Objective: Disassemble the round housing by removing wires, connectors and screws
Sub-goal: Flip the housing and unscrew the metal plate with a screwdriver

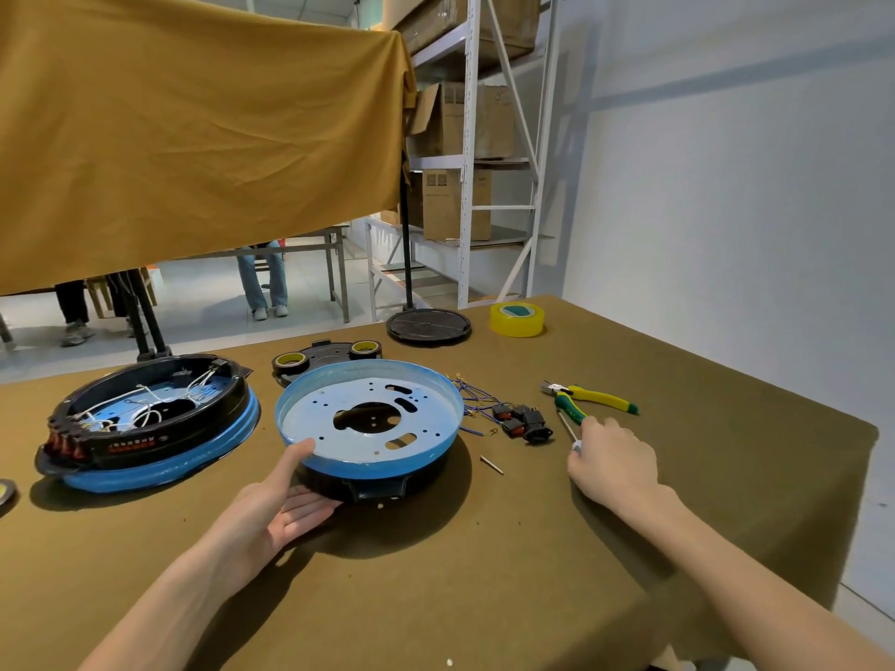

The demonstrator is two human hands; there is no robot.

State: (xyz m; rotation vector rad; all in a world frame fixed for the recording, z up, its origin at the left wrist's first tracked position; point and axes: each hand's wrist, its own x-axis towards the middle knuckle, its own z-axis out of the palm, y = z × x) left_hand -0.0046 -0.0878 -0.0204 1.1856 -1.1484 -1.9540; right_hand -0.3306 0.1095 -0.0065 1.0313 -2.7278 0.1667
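The round blue-rimmed metal housing (370,418) sits mid-tabletop, its pale perforated plate already bare of wires. The left hand (285,501) steadies its near edge, thumb over the rim, fingers under the black base. To the housing's right, the right hand (612,464) curls its grip around a slim screwdriver (567,427). A firm brace and a squarely seated tip would suit any remaining screw. A loose screw (491,464), black connectors with blue wires (520,421) and yellow-green pliers (593,397) lie right of it; a second wired housing (145,423) lies left.
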